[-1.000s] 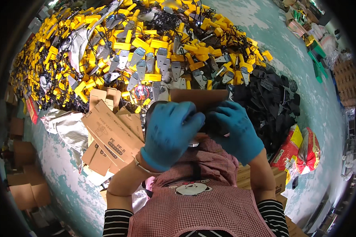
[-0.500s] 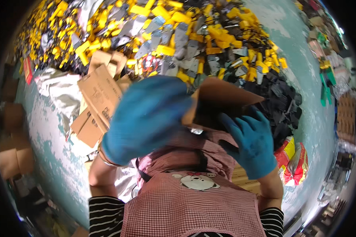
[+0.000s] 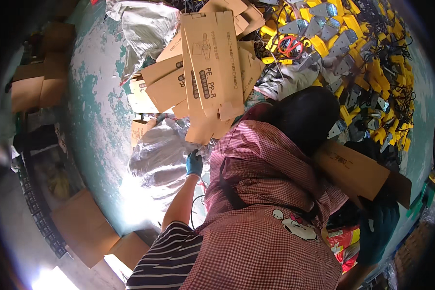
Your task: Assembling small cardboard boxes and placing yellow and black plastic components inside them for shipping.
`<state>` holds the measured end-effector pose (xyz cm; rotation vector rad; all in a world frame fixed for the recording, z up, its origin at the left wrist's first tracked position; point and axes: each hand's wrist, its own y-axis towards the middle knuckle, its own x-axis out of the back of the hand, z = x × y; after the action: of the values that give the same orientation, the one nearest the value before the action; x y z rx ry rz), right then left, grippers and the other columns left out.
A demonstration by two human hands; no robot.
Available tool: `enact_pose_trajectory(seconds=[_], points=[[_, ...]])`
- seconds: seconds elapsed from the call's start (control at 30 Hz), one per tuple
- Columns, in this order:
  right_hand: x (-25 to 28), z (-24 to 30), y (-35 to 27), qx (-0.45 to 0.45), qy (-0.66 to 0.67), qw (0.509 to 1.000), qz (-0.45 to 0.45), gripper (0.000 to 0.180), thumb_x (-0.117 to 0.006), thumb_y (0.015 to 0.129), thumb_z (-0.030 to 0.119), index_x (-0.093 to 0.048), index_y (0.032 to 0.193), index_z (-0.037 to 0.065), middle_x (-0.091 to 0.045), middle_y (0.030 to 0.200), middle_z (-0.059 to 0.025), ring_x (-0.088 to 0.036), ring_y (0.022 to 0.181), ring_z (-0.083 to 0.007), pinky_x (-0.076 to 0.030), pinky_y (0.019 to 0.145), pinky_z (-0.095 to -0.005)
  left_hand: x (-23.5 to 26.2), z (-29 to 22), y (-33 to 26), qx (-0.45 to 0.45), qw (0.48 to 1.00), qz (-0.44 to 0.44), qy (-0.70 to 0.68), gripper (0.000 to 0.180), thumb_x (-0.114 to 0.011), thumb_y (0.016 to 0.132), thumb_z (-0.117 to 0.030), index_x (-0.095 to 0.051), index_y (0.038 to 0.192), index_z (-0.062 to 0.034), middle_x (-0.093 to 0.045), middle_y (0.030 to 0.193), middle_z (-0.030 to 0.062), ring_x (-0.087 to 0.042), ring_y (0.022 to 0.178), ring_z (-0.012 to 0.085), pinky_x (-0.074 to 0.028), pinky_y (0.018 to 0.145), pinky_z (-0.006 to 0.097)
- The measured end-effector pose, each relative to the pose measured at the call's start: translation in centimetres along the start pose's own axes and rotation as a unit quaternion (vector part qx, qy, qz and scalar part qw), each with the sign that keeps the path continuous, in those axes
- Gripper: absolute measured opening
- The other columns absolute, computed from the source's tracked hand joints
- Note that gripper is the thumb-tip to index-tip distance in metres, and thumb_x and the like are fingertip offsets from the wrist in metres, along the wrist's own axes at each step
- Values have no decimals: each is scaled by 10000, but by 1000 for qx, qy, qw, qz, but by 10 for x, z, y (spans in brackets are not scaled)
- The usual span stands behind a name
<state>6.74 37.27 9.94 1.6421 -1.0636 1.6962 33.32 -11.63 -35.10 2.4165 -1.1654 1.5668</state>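
Note:
Over a crumpled silvery plastic bag (image 3: 162, 157) my left hand (image 3: 194, 164), in a blue glove, reaches down. Its fingers look bunched together at the bag's edge; what they hold, if anything, is too small to make out. On the right, an open brown cardboard box (image 3: 352, 169) lies tilted beside my lap, a flap sticking out at its near end. My right hand (image 3: 379, 229), also gloved, grips the box by that end from below, in shadow. Part of its fingers is hidden by the box.
A stack of flattened cardboard boxes (image 3: 212, 63) lies ahead of me. Yellow and grey tools with black cords (image 3: 343, 43) are heaped at the far right. A red and yellow bag (image 3: 344, 246) is beside my right arm. Open cartons (image 3: 84, 227) stand at the left.
My view has swung to the left. My hands have moved apart: the left one away from the box to the silvery bag, the right one off to the right with the box.

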Motion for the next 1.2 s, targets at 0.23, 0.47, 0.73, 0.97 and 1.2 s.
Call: enact_pose_trajectory(seconds=[0.23, 0.47, 0.73, 0.97, 1.2], points=[[-8, 22, -12, -35, 53, 997, -39, 436, -843, 735, 200, -615, 1075, 48, -605, 1169, -199, -545, 1124, -433, -394, 1015, -543, -56, 85, 93, 346, 914, -69, 203, 459, -609, 878, -474, -717, 1069, -70, -696, 1139, 139, -687, 1006, 297, -555, 829, 483], [14, 30, 3, -36, 60, 990, -122, 494, -832, 630, 184, -659, 1074, 54, -662, 1080, -126, -613, 1075, -348, -429, 995, -517, -20, 91, 85, -22, 982, 164, -93, 226, -603, 906, -265, -709, 812, -89, -641, 678, 62, -649, 728, 256, -525, 651, 426], [-25, 29, -60, -125, 38, 927, -352, 629, -760, 808, 303, -492, 1329, 72, -565, 1322, -197, -561, 1206, -402, -385, 1058, -601, 135, -364, -9, -296, 864, 101, -394, 156, -639, 904, -80, -546, 1024, -49, -551, 915, 43, -527, 820, 154, -460, 751, 298], [-49, 34, -50, -137, 140, 887, -417, 532, -644, 925, 319, -511, 1341, 16, -560, 1338, -211, -526, 1252, -383, -364, 1091, -546, 182, -522, -117, -811, 569, 87, -103, 318, -796, 669, -84, -717, 977, -69, -615, 1204, 154, -587, 1110, 352, -456, 976, 480], [-95, 48, 4, -217, 645, 576, -454, 493, -457, 1002, 114, -402, 1480, 7, -445, 1498, -149, -436, 1376, -247, -316, 1145, -363, 74, -500, -100, -491, 714, 340, -365, 469, -471, 1043, -233, -453, 1443, 11, -490, 1437, 163, -456, 1341, 273, -325, 1152, 384]])
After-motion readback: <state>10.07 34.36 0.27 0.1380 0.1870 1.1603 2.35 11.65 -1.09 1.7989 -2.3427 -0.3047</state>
